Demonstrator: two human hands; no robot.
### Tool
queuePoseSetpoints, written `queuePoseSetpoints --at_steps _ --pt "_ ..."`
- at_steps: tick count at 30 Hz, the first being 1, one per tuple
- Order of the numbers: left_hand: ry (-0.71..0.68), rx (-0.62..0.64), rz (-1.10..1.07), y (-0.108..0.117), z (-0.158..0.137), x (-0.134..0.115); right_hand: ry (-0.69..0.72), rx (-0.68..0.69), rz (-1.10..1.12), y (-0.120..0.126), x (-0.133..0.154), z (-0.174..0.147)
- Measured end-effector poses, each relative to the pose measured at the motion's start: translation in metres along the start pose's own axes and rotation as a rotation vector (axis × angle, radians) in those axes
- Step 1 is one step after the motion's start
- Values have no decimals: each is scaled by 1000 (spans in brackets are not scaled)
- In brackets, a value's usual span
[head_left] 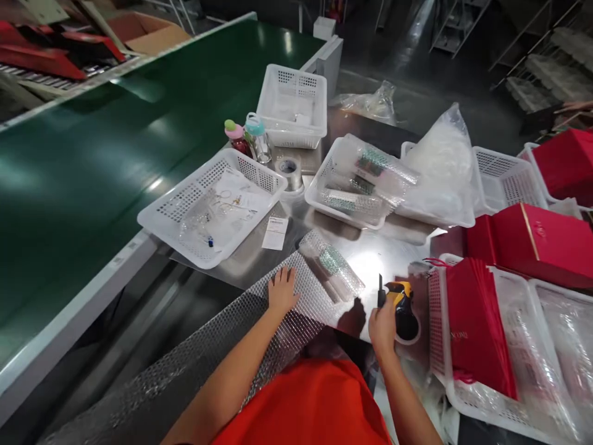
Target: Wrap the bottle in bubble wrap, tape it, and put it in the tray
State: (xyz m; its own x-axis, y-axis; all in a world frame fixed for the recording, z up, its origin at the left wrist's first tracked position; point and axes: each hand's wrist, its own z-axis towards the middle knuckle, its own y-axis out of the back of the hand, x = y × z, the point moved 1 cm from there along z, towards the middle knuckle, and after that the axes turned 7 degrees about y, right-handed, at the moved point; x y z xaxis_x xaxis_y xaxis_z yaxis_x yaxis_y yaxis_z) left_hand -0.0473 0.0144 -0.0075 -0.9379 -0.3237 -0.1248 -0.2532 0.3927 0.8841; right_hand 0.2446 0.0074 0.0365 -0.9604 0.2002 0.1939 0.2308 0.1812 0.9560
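On the steel table my left hand (281,289) lies flat on the bubble wrap (296,309), one wrapped bundle (333,264) beside it, while my right hand (382,326) grips the tape dispenser (402,303), sealing not yet done.

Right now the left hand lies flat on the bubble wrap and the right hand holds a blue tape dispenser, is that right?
Not quite: the head view shows the tape dispenser in the right hand is yellow and black, not blue. The left hand does lie flat on the bubble wrap.
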Motion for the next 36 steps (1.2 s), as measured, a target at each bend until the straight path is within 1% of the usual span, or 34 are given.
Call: queuePoseSetpoints --at_steps 1,2,3,4,6,7,8,10,12,15,20,23,25,27,28,30,31,33,34,35,36 --pt "-9 3 -4 1 1 3 42 -50 37 8 1 -4" --pt "-17 6 -7 1 2 5 100 -73 72 13 6 -7" --pt "-22 10 -11 1 3 6 172 -48 89 16 17 -9" --pt "-25 15 -16 1 4 8 256 19 86 15 32 -9" --pt "-19 21 -27 1 6 9 402 205 26 4 72 -3" --pt "-12 20 -34 1 6 9 454 262 -8 -5 95 1" --pt "-5 18 -41 0 6 9 499 295 -38 -15 117 6" --pt "12 11 -51 0 7 9 563 314 -82 -34 154 17" --pt "32 11 -61 0 7 9 599 322 -119 -49 178 26" --pt "55 17 -73 -1 8 9 610 313 -139 -61 193 34" --pt "61 32 -93 -5 12 9 596 324 -169 -70 203 37" --pt "62 36 -97 -5 13 10 600 342 -188 -70 205 36" --pt "59 36 -95 -5 12 10 599 351 -199 -67 193 30" --pt "56 41 -93 -5 11 11 585 368 -218 -60 161 17" --pt "56 45 -92 -5 11 11 568 384 -235 -56 137 6" --pt "54 56 -89 -6 11 11 534 428 -281 -48 79 -22" --pt "53 62 -87 -7 11 12 491 461 -311 -44 47 -37" --pt "51 76 -81 -8 13 12 395 466 -341 -35 -8 -66" --pt "53 83 -77 -9 13 12 341 452 -337 -31 -28 -76" --pt "57 89 -73 -10 14 12 289 410 -320 -28 -40 -81" --pt "59 93 -68 -10 14 12 235 348 -292 -25 -46 -82"
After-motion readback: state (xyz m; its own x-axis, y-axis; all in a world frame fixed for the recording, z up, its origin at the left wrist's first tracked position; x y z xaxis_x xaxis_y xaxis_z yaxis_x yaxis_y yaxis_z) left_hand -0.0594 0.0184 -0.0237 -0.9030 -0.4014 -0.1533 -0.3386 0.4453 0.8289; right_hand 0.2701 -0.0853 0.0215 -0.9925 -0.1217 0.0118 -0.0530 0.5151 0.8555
